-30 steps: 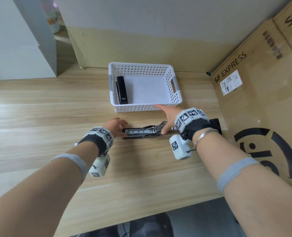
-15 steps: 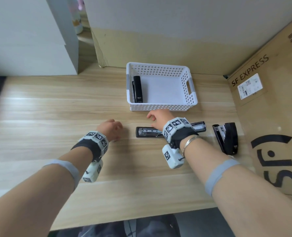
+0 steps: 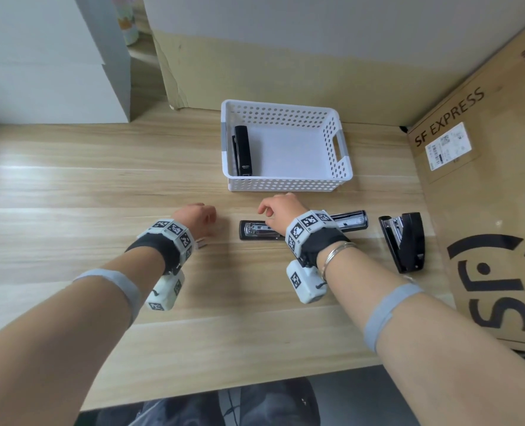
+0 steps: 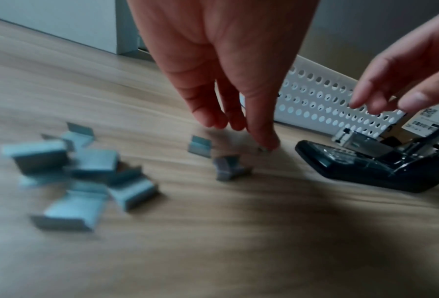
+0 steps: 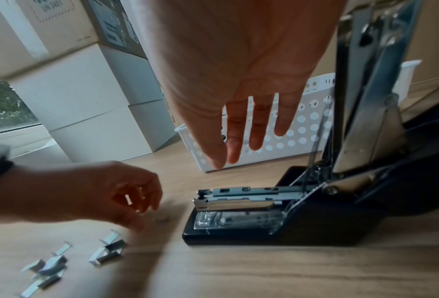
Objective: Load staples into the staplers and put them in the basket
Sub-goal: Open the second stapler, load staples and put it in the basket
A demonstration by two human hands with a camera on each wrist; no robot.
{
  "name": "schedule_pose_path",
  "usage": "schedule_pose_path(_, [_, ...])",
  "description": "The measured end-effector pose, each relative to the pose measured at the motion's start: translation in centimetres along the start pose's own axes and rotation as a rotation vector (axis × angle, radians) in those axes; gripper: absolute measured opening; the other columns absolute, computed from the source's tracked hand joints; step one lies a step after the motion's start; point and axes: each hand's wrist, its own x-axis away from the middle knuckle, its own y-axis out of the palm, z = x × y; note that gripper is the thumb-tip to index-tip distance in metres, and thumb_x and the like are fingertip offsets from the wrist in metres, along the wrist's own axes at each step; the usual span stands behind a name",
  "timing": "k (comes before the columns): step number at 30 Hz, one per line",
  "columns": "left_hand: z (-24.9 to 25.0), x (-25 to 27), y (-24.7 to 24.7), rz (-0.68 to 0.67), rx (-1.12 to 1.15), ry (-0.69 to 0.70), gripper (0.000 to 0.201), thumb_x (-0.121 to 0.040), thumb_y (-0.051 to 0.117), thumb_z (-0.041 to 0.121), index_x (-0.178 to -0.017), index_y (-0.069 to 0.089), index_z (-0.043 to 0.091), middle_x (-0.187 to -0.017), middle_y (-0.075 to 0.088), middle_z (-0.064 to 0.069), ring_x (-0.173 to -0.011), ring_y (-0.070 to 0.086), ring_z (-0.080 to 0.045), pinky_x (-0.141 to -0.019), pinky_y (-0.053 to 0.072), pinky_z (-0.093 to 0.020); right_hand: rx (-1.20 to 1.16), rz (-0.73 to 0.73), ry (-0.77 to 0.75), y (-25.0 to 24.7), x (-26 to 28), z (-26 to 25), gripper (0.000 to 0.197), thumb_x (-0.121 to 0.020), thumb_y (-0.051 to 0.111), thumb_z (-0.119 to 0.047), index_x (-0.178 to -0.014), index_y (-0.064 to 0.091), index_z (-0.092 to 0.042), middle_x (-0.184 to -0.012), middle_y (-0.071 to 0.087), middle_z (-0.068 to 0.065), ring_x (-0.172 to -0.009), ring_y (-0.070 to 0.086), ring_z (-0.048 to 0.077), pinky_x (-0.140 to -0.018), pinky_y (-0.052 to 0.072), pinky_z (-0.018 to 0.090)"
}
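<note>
An open black stapler [image 3: 256, 233] lies flat on the wooden table with its metal magazine [image 5: 238, 199] exposed. My right hand [image 3: 273, 207] hovers over it with straight fingers [image 5: 256, 129], holding nothing. My left hand [image 3: 198, 218] is to the left of it, fingers loosely curled and pointing down [image 4: 238, 133]. Its index fingertip touches the table at a tiny staple piece [image 4: 261, 149]. Several loose staple strips [image 4: 73, 171] lie left of that hand. The white perforated basket [image 3: 285, 182] stands behind, with one closed black stapler [image 3: 242, 150] inside at its left wall.
Another black stapler [image 3: 405, 241], partly open, lies on the table at the right. A large SF Express cardboard box [image 3: 485, 179] walls off the right side. White boxes [image 3: 40, 56] stand at the back left. The table's front edge [image 3: 224, 392] is near me.
Both hands have come off the stapler, which now lies opened flat. My left hand moved left to the loose staples; my right hand shifted left and lifted. The view also swung right.
</note>
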Motion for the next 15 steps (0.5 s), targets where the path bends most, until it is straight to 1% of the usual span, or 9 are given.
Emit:
schedule_pose_path(4, [-0.6, 0.6, -0.9, -0.168, -0.160, 0.011, 0.035, -0.069, 0.074, 0.035, -0.094, 0.061, 0.014, -0.097, 0.065, -0.005, -0.091, 0.059, -0.026, -0.076, 0.048, -0.033, 0.000, -0.003, 0.004, 0.3, -0.2, -0.2, 0.029, -0.091, 0.050, -0.010, -0.109, 0.065, -0.028, -0.104, 0.065, -0.006, -0.113, 0.049, 0.019, -0.088, 0.046, 0.029])
schedule_pose_path(6, [-0.6, 0.8, -0.9, -0.209, -0.218, 0.026, 0.030, -0.070, 0.074, 0.035, -0.089, 0.060, 0.016, -0.096, 0.064, -0.003, -0.087, 0.057, -0.023, -0.072, 0.046, -0.031, -0.004, -0.003, 0.004, 0.4, -0.3, -0.5, 0.030, -0.091, 0.049, -0.010, -0.108, 0.065, -0.028, -0.104, 0.065, -0.006, -0.112, 0.049, 0.018, -0.085, 0.044, 0.028])
schedule_pose_path(7, [-0.7, 0.8, -0.8, -0.213, -0.235, 0.032, 0.027, -0.072, 0.072, 0.034, -0.089, 0.061, 0.017, -0.097, 0.065, -0.003, -0.087, 0.058, -0.023, -0.072, 0.047, -0.031, -0.005, -0.002, 0.003, 0.5, -0.3, -0.7, 0.031, -0.091, 0.048, -0.009, -0.108, 0.065, -0.028, -0.104, 0.064, -0.006, -0.112, 0.049, 0.018, -0.084, 0.044, 0.028])
schedule_pose_path(9, [-0.8, 0.8, -0.6, -0.201, -0.229, 0.039, 0.019, -0.075, 0.068, 0.030, -0.090, 0.063, 0.019, -0.100, 0.068, -0.003, -0.092, 0.061, -0.025, -0.077, 0.051, -0.033, -0.007, 0.005, -0.002, 0.5, -0.2, -0.9, 0.032, -0.092, 0.047, -0.008, -0.108, 0.066, -0.029, -0.103, 0.064, -0.007, -0.111, 0.049, 0.018, -0.084, 0.045, 0.029])
schedule_pose_path(10, [-0.8, 0.9, -0.5, -0.184, -0.207, 0.041, 0.016, -0.076, 0.065, 0.028, -0.089, 0.064, 0.020, -0.100, 0.068, -0.003, -0.093, 0.062, -0.025, -0.078, 0.052, -0.034, -0.009, 0.008, -0.002, 0.5, -0.2, -0.9, 0.032, -0.092, 0.047, -0.008, -0.107, 0.066, -0.029, -0.103, 0.064, -0.007, -0.111, 0.049, 0.017, -0.084, 0.045, 0.029])
schedule_pose_path(11, [-0.7, 0.9, -0.4, -0.156, -0.181, 0.050, 0.013, -0.077, 0.063, 0.026, -0.089, 0.064, 0.020, -0.099, 0.068, -0.003, -0.092, 0.062, -0.025, -0.077, 0.052, -0.033, -0.009, 0.011, -0.002, 0.5, -0.2, -0.9, 0.032, -0.091, 0.047, -0.008, -0.107, 0.066, -0.029, -0.103, 0.064, -0.007, -0.111, 0.049, 0.017, -0.082, 0.045, 0.029])
schedule_pose_path(13, [-0.2, 1.0, -0.4, -0.077, -0.119, 0.077, 0.014, -0.079, 0.059, 0.022, -0.092, 0.064, 0.018, -0.098, 0.066, -0.002, -0.087, 0.058, -0.022, -0.071, 0.046, -0.029, -0.007, 0.007, -0.007, 0.5, -0.2, -0.8, 0.032, -0.091, 0.047, -0.008, -0.107, 0.066, -0.029, -0.103, 0.065, -0.007, -0.110, 0.050, 0.017, -0.079, 0.043, 0.026])
schedule_pose_path(15, [0.3, 1.0, -0.8, -0.027, -0.024, 0.103, 0.014, -0.081, 0.059, 0.018, -0.095, 0.061, 0.016, -0.095, 0.062, 0.001, -0.082, 0.053, -0.018, -0.071, 0.041, -0.026, -0.018, -0.005, -0.024, 0.4, -0.2, -0.8, 0.030, -0.091, 0.048, -0.010, -0.107, 0.066, -0.028, -0.103, 0.065, -0.006, -0.109, 0.051, 0.017, -0.077, 0.039, 0.024])
